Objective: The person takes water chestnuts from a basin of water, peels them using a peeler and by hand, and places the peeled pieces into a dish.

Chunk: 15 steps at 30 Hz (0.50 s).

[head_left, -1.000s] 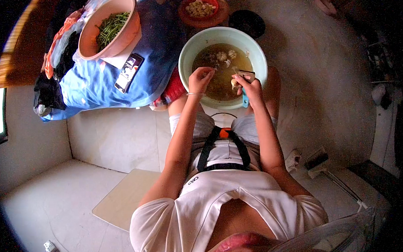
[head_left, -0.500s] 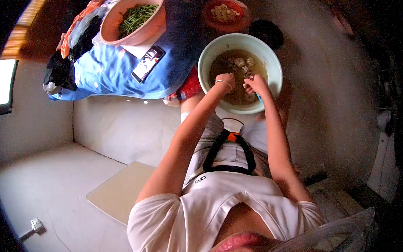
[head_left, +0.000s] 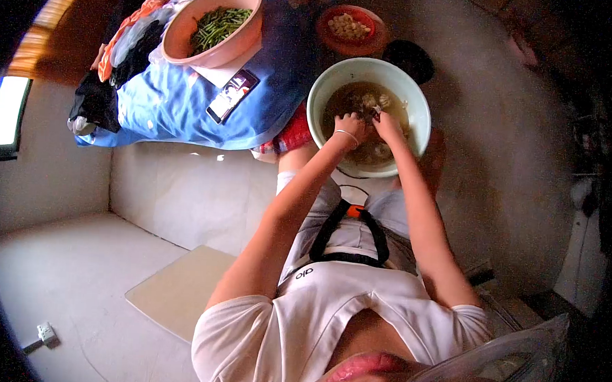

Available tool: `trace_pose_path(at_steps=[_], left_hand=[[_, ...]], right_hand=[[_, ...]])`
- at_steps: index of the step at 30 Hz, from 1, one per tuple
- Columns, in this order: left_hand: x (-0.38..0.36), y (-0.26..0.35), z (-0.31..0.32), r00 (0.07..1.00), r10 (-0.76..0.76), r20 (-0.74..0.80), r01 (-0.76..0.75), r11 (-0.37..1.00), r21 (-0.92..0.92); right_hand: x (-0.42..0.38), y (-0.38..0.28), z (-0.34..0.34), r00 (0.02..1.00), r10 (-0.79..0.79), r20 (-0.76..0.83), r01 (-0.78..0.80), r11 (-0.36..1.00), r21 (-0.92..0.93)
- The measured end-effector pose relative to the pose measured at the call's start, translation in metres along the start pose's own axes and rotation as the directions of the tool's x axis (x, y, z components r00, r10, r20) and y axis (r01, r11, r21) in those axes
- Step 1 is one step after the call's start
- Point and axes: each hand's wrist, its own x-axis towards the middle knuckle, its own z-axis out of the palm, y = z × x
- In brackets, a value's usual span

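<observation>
A pale green basin (head_left: 314, 117) holds murky brown water with several whitish, rounded pieces (head_left: 370, 99) in it. My left hand (head_left: 349, 124), with a thin bracelet at the wrist, is inside the basin at the water, its fingers curled downward; their tips and anything between them are hidden. Close beside it on the right, my right hand (head_left: 385, 124) has its fingers pinched together near a small dark and whitish piece, too small to name. The two hands are near each other over the middle of the basin.
A pink bowl (head_left: 173, 41) of green beans and a phone (head_left: 232, 96) rest on a blue cloth (head_left: 167, 109) at the left. Beyond the basin are a red bowl (head_left: 373, 33) of pale pieces and a dark round object (head_left: 408, 60). Dark clothing (head_left: 96, 106) lies at the cloth's left edge.
The view has shifted slightly. My left hand's fingers have spread somewhat over the water, and my right hand has moved up and closer to it within the basin.
</observation>
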Motion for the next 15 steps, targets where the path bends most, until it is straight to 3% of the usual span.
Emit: trace_pose_path(at_steps=[1, 2, 3, 4, 5, 6, 7, 11, 13, 15], left_hand=[[-0.003, 0.005, -0.003, 0.994, -0.105, -0.035, 0.088, 0.939, -0.332], [-0.006, 0.007, -0.006, 0.976, -0.216, -0.032, 0.149, 0.765, -0.627], [-0.007, 0.006, -0.011, 0.981, -0.185, 0.063, 0.174, 0.679, -0.714], [-0.01, 0.006, -0.01, 0.98, -0.188, 0.062, 0.175, 0.678, -0.714], [-0.014, 0.009, -0.008, 0.971, -0.239, 0.002, 0.15, 0.601, -0.785], [-0.015, 0.011, -0.008, 0.954, -0.295, -0.053, 0.113, 0.52, -0.847], [-0.012, 0.01, 0.005, 0.92, -0.326, -0.217, -0.025, 0.505, -0.863], [-0.011, 0.006, 0.0, 0.913, -0.366, -0.179, -0.003, 0.433, -0.901], [-0.014, 0.01, -0.004, 0.844, -0.439, -0.309, -0.11, 0.421, -0.9], [-0.017, 0.011, -0.008, 0.83, -0.453, -0.326, -0.121, 0.425, -0.897]], right_hand=[[0.0, 0.0, 0.002, 0.992, -0.013, -0.126, 0.023, 0.996, 0.083], [0.004, 0.003, 0.011, 0.992, -0.017, -0.122, 0.027, 0.996, 0.082], [0.006, 0.002, 0.02, 0.979, 0.194, -0.06, -0.088, 0.672, 0.735], [0.006, -0.003, 0.02, 0.944, 0.305, 0.128, -0.128, -0.018, 0.992], [0.003, -0.003, 0.018, 0.944, 0.304, 0.129, -0.13, -0.016, 0.991], [-0.002, -0.001, 0.015, 0.958, 0.284, 0.042, -0.188, 0.51, 0.839], [-0.008, -0.005, 0.007, 0.975, 0.219, -0.021, -0.189, 0.882, 0.432], [-0.026, -0.034, -0.011, 0.927, 0.374, -0.006, -0.329, 0.822, 0.464], [-0.032, -0.041, -0.01, 0.941, 0.272, -0.201, -0.088, 0.77, 0.632], [-0.032, -0.043, -0.006, 0.932, 0.268, -0.246, -0.036, 0.74, 0.672]])
